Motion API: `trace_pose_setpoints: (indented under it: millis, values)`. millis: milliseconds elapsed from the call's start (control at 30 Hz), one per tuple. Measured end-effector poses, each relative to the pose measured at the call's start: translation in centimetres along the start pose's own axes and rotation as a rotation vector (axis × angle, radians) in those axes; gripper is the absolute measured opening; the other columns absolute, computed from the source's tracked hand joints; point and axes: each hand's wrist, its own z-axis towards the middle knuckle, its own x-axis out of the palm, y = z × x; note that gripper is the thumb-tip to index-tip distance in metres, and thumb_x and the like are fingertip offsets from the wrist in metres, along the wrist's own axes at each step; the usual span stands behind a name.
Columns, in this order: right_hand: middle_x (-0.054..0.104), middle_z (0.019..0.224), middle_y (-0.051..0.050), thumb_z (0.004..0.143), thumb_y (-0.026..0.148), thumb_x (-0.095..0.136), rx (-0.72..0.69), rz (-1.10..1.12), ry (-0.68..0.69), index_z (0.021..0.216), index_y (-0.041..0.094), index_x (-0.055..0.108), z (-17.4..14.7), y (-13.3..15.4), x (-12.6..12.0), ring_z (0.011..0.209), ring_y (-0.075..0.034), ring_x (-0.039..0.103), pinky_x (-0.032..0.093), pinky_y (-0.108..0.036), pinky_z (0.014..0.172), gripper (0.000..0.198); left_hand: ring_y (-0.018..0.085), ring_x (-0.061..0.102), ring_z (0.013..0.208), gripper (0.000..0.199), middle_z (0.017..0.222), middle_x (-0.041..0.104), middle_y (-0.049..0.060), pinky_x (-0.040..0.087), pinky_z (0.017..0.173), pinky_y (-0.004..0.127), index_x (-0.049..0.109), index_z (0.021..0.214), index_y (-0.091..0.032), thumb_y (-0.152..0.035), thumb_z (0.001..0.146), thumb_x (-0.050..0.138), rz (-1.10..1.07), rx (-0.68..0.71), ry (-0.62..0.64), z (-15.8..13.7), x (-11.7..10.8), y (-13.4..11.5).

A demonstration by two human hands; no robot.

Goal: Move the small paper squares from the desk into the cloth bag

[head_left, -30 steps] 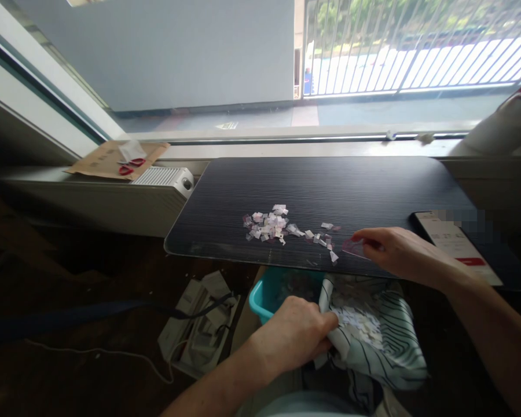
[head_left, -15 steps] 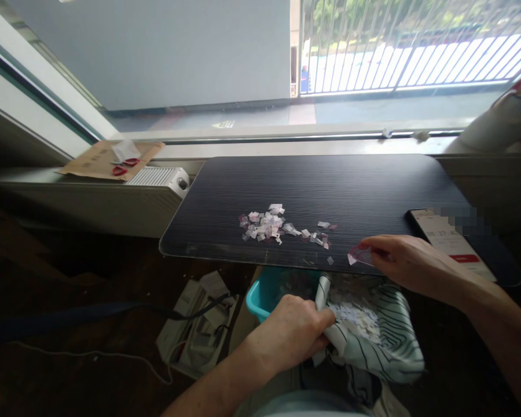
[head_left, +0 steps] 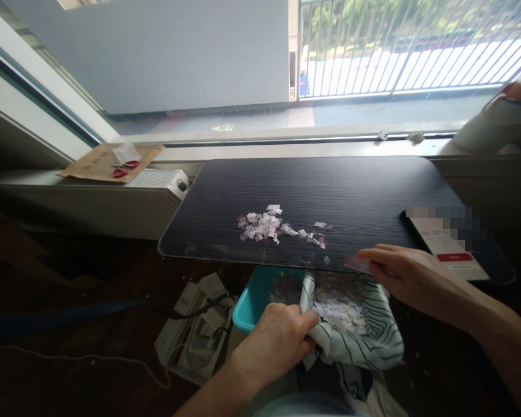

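My left hand (head_left: 282,327) is closed on the near left rim of a cloth-lined basket (head_left: 375,344), white with dark lines, below the table's front edge. Inside it lie many small white paper scraps (head_left: 341,307). Beside it, on the left, a turquoise basin (head_left: 245,310) holds small pieces, dim and partly hidden. At the table edge above the basket, the fingers of my right hand (head_left: 402,269) pinch a small pinkish see-through plastic piece (head_left: 355,263). A heap of tiny clear and pale pink pieces (head_left: 263,225) lies on the dark table, with several scattered to its right.
A phone (head_left: 449,243) lies on the right of the black table (head_left: 330,179). Red-handled scissors (head_left: 125,168) rest on a brown envelope (head_left: 91,165) on the left sill, by a radiator (head_left: 156,178). An open box (head_left: 195,330) and a cable (head_left: 125,359) lie on the floor.
The basket and basin have shifted left together with my left hand. My right hand has lowered slightly, and the plastic piece now sits at the table edge, its tip a little further left.
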Motion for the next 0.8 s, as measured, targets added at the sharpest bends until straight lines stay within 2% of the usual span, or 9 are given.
trace_pose_setpoints:
  millis: [100,233,467,800]
  values:
    - [0.072,0.100,-0.004,0.087,0.022,0.043,0.016,-0.015,-0.073,0.108,0.022,0.069,2.2,0.4,0.7,0.081,-0.018,0.066,0.046,-0.027,0.068,0.033,0.021,0.065,0.072,0.009,0.079,0.066,0.002,0.046,0.063,0.025,0.060,0.091,-0.021,-0.029,0.087,0.060,0.008,-0.004,0.014,-0.1,-0.2,-0.1]
    - [0.073,0.101,-0.004,0.086,0.019,0.043,-0.013,0.005,-0.086,0.106,0.022,0.070,4.4,0.8,1.5,0.084,-0.019,0.067,0.046,-0.027,0.071,0.033,0.021,0.065,0.073,0.010,0.079,0.066,0.002,0.046,0.063,0.025,0.061,0.090,-0.021,-0.030,0.087,0.061,0.022,-0.010,0.029,-0.2,-0.5,-0.2]
    - [0.074,0.100,-0.002,0.084,0.018,0.045,-0.044,0.025,-0.020,0.104,0.024,0.071,4.4,1.6,1.4,0.084,-0.018,0.068,0.046,-0.026,0.070,0.033,0.021,0.065,0.072,0.010,0.080,0.067,0.002,0.047,0.064,0.025,0.061,0.092,-0.021,-0.029,0.087,0.061,0.013,0.018,0.014,-0.3,-0.4,0.0]
    - [0.074,0.092,-0.002,0.084,0.019,0.044,-0.013,-0.020,-0.044,0.102,0.024,0.071,5.4,1.4,0.9,0.075,-0.017,0.067,0.044,-0.024,0.064,0.033,0.021,0.065,0.069,0.010,0.078,0.067,0.002,0.047,0.061,0.025,0.061,0.090,-0.021,-0.029,0.085,0.062,0.029,0.037,-0.001,-0.2,-0.3,0.2]
